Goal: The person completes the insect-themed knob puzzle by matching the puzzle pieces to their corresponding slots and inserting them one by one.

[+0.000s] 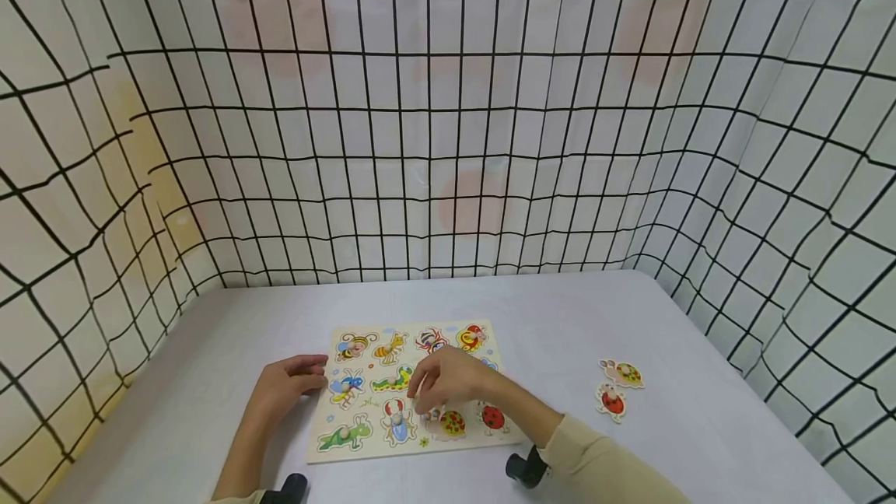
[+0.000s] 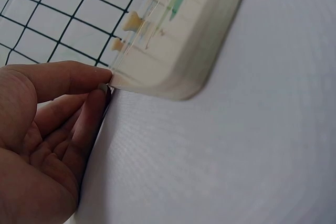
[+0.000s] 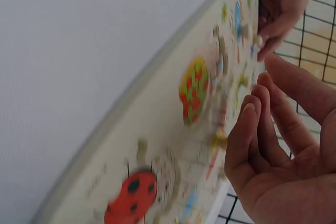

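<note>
A wooden peg puzzle board [image 1: 371, 451] with colourful insect pictures lies on the white table. My left hand [image 1: 283, 387] is at its left side; in the left wrist view the fingertips [image 2: 102, 80] touch the board's edge near a rounded corner. My right hand [image 1: 448, 379] hovers over the middle of the board with bent, loose fingers, and the right wrist view shows nothing between them. It hides part of the pictures there. Below it are a spotted yellow-green bug picture [image 1: 453, 424] and a red ladybug picture [image 1: 492, 417]. Knobs stand up from several pieces, such as the blue beetle [image 1: 397, 425].
To the right of the board lie two loose pieces on the table: a spotted yellow-green bug [image 1: 628, 374] and a red ladybug [image 1: 612, 403]. White walls with a black grid [image 1: 427, 131] enclose the table at the back and both sides.
</note>
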Tool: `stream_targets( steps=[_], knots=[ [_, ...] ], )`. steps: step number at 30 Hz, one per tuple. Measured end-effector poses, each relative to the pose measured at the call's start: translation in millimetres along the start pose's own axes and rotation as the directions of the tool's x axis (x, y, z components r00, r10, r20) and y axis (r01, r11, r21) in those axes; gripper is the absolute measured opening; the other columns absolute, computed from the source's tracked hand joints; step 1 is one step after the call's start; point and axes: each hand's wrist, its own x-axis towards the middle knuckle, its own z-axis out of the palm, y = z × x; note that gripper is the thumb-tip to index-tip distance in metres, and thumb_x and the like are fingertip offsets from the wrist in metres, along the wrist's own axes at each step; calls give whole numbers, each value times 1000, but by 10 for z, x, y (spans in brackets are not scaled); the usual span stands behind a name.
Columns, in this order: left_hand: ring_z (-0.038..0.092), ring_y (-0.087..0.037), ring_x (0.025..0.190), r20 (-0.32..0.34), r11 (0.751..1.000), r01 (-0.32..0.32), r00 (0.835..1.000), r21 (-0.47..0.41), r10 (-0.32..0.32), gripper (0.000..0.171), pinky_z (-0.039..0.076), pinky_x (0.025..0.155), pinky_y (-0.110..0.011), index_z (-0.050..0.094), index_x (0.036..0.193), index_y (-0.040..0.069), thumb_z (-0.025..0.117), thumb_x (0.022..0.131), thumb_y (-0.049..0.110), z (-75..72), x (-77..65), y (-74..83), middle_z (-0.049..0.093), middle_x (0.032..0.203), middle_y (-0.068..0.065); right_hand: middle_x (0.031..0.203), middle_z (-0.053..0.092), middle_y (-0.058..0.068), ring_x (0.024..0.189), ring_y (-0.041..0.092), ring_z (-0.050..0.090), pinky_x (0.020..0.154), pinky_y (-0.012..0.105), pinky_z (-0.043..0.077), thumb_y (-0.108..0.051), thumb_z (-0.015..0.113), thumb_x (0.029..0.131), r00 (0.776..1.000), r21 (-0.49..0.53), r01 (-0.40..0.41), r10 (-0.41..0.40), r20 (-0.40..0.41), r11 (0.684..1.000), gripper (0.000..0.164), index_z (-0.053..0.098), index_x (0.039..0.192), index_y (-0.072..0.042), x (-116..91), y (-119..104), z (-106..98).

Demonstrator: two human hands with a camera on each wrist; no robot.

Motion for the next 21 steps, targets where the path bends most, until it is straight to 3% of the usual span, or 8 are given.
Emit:
stream_targets(
  steps=[6, 14, 21],
  knots=[
    [65, -18, 88, 1, 1000, 0, 1000, -10, 1, 41, 55, 83, -31, 69, 126, 2, 75, 87, 11, -4, -6, 0, 72, 100, -8, 78, 71, -6, 70, 11, 62, 63, 27, 49, -18, 85, 78, 998, -66, -26, 22, -64, 997, 15, 78, 92, -18, -118, 146, -290],
    [65, -18, 88, 9, 1000, -5, 1000, -11, 5, 41, 53, 81, -30, 69, 127, 4, 75, 86, 12, -9, -5, 12, 72, 100, -7, 75, 69, -3, 71, 15, 61, 68, 40, 55, -17, 81, 81, 991, -69, -48, 39, -131, 996, 16, 77, 96, -10, -381, 319, -690],
    [64, -18, 87, 3, 1000, -8, 1000, -7, 8, 41, 53, 79, -28, 69, 126, 3, 74, 87, 12, -4, -10, -2, 72, 100, -7, 79, 69, 0, 76, 17, 61, 70, 37, 55, -17, 80, 84, 973, -49, -119, 107, -202, 992, 20, 76, 101, -8, -634, 581, -1030]
  ],
)
